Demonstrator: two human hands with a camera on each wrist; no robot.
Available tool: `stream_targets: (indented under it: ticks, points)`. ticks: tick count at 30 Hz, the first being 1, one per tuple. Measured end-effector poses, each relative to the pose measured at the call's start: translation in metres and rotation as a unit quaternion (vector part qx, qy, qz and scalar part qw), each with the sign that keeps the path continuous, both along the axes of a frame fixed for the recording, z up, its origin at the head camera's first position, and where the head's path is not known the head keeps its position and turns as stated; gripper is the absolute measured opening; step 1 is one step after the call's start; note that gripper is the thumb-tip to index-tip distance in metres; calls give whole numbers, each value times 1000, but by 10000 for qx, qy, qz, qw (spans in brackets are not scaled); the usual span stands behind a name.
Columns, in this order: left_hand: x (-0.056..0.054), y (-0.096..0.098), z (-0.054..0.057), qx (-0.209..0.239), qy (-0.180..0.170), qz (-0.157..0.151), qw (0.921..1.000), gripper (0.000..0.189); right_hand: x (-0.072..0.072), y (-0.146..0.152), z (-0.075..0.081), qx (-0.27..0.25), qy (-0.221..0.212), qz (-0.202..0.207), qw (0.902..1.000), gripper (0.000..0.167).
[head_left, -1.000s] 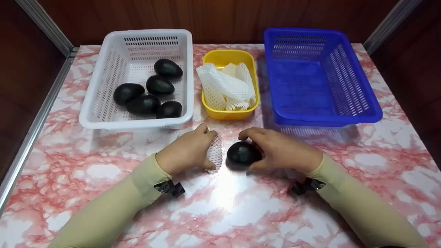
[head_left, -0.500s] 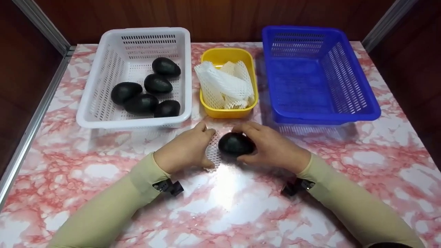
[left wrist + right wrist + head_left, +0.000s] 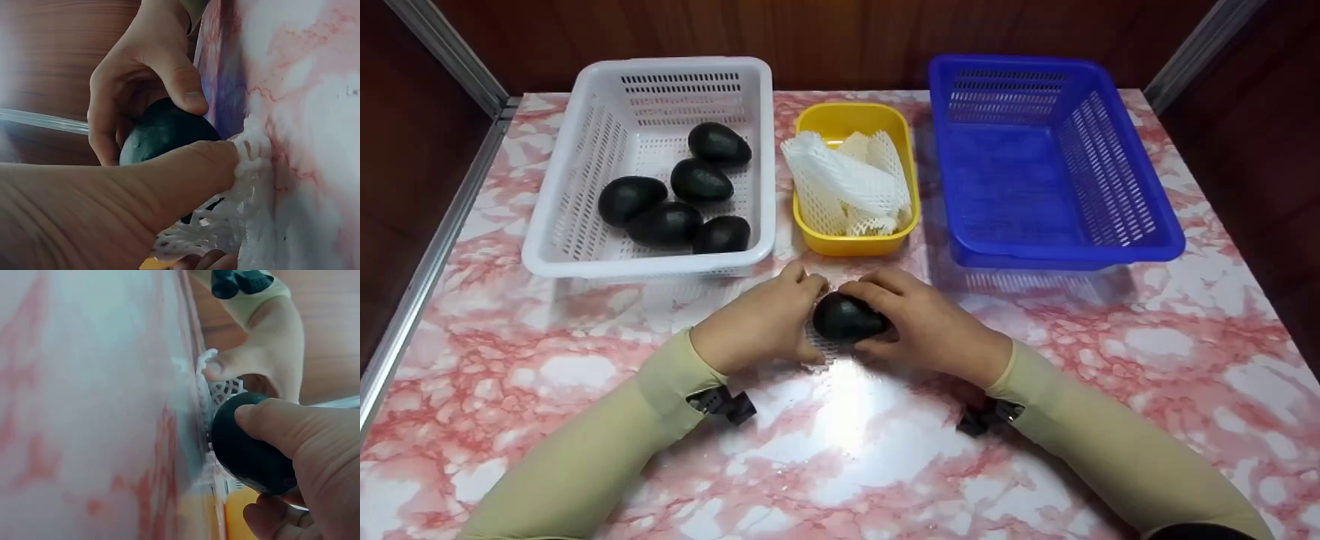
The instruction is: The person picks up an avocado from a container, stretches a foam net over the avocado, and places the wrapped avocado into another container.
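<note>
My right hand (image 3: pixel 922 326) grips a dark green avocado (image 3: pixel 844 316), with the thumb on one side and the fingers on the other. Its far end sits at the mouth of a white foam net sleeve (image 3: pixel 256 163). Thumb and fingers of my left hand (image 3: pixel 757 322) hold that sleeve spread on the table, the thumb hooked on its rim. In the head view the avocado and hands hide most of the sleeve. How deep the avocado sits in the net I cannot tell.
Several avocados (image 3: pixel 701 180) lie in a white basket (image 3: pixel 649 268) at the back left. A yellow tub (image 3: pixel 855 245) with foam nets (image 3: pixel 847 180) stands in the middle. At the back right is a blue basket (image 3: pixel 1065 253). The marbled table (image 3: pixel 840 465) reaches towards me.
My right hand has carried the avocado leftward, from beside the net sleeve to its mouth, close to my left hand. The left hand has stayed nearly in place.
</note>
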State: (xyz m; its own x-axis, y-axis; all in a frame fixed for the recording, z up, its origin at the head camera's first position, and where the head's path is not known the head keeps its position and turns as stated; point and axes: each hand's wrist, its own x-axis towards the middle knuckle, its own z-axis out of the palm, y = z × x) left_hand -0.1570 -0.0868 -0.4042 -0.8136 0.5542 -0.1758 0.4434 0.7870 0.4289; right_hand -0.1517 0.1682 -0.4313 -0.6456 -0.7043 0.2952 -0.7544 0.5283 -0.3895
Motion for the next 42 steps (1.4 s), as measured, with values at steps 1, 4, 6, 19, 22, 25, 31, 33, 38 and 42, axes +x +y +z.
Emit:
stream_targets:
  ticks: [1, 4, 6, 19, 22, 25, 31, 33, 38, 42]
  points:
    - [1, 0, 2, 51, -12, 14, 10000, 85, 0, 0, 0, 19, -29, -4, 10000, 70]
    - [4, -2, 8, 140, 118, -30, 9998, 95, 2, 0, 0, 88, -100, -36, 9999, 70]
    - [7, -4, 13, 134, 390, -123, 9991, 107, 2, 0, 0, 121, -124, -42, 9998, 70]
    - [11, -5, 7, -972, 1176, -312, 9878, 80, 2, 0, 3, 220, -167, -68, 9996, 70]
    - [9, -3, 4, -851, 1227, -335, 9882, 67, 3, 0, 3, 276, -144, -107, 9995, 69]
    - [7, -1, 2, -775, 1249, -372, 9884, 63, 3, 1, 4, 282, -112, -109, 9995, 69]
    - [6, 1, 2, -434, 1195, -406, 9911, 62, 1, 4, 5, 2, 66, -27, 10000, 69]
    - [6, 3, 2, -221, 1065, -398, 9933, 63, 1, 5, 6, -164, 169, 26, 9997, 68]
    - [8, 9, 2, 216, 644, -348, 9971, 68, 1, 7, 8, -335, 349, 160, 9987, 63]
    - [10, 15, -3, 408, 516, -395, 9971, 68, 3, 8, 9, -179, 270, 205, 9993, 59]
